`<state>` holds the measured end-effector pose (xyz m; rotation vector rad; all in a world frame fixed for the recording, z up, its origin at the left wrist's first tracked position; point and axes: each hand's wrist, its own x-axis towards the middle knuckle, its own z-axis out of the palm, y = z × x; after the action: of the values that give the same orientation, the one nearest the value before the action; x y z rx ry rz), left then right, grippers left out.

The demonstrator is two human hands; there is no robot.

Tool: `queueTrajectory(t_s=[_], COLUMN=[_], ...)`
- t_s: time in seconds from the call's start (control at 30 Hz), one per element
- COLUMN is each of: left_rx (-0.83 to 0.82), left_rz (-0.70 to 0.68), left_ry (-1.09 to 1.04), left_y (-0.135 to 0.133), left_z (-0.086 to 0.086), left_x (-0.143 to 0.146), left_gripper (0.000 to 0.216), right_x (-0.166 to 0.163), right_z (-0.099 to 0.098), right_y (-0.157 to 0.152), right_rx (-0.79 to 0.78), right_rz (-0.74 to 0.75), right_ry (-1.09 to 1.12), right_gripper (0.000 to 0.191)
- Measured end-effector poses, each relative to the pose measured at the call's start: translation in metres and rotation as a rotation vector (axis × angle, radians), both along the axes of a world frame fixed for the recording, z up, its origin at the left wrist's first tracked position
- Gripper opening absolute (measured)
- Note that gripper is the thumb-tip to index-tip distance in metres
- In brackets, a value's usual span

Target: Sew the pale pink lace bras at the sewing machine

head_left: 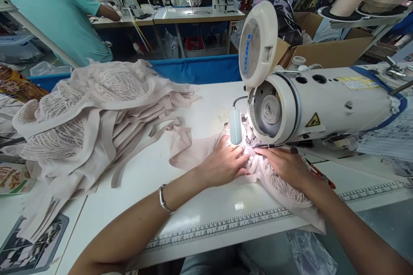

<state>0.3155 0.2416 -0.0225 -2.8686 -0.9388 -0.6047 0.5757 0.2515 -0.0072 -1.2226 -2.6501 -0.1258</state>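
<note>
Had the lace garment (282,184) directly under the fingers (241,160) on the counter (200,206) — with left hand (222,165) slightly spread upon it, and right hand (287,166) nearer to its long part, slanting toward near right. Could not tell any pinching there.

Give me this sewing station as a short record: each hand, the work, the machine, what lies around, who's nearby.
Left hand: palm down on the garment, fingers spread
Right hand: on the garment, fingertips near the needle area; grip unclear
Garment: pale pink, partly lace, on the table
Machine: round cover swung open
Lamp: pale, hanging close above the left hand's fingers
Left side: heaped pile of similar garments
Table's near edge: printed ruler
Nearby: person in teal, upper left
</note>
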Motion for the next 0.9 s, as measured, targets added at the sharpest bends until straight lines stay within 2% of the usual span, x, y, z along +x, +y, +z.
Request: queueTrajectory(t_s=[0.1, 0.23, 0.33, 0.5, 0.67, 0.9], left_rx=[-0.004, -0.049, -0.049, -0.046, -0.061, -0.095], left_rz=[-0.006, -0.02, 0.002, -0.01, 0.012, 0.065], left_ry=[-0.019, 0.002, 0.007, 0.011, 0.019, 0.031], left_y=[-0.002, -0.005, -0.006, -0.007, -0.005, 0.0], left_z=[0.0, 0.002, 0.002, 0.0, 0.0, 0.001], left_x=[0.002, 0.006, 0.007, 0.007, 0.003, 0.0], left_gripper=[0.049, 0.052, 0.051, 0.051, 0.063, 0.069], right_x=[0.008, 0.018, 0.02, 0.013, 0.004, -0.001], right_z=[0.002, -0.003, -0.008, 0.0, 0.009, 0.003], right_y=[-0.011, -0.021, -0.021, -0.016, -0.012, -0.001], right_rx=[-0.014, 0.039, 0.059, 0.038, 0.109, 0.076], right_rz=[-0.09, -0.125, -0.071, 0.073, 0.091, 0.04], right_ry=[-0.023, -0.041, 0.02, -0.03, -0.092, -0.111], right_gripper=[0.03, 0.034, 0.029, 0.046, 0.054, 0.051])
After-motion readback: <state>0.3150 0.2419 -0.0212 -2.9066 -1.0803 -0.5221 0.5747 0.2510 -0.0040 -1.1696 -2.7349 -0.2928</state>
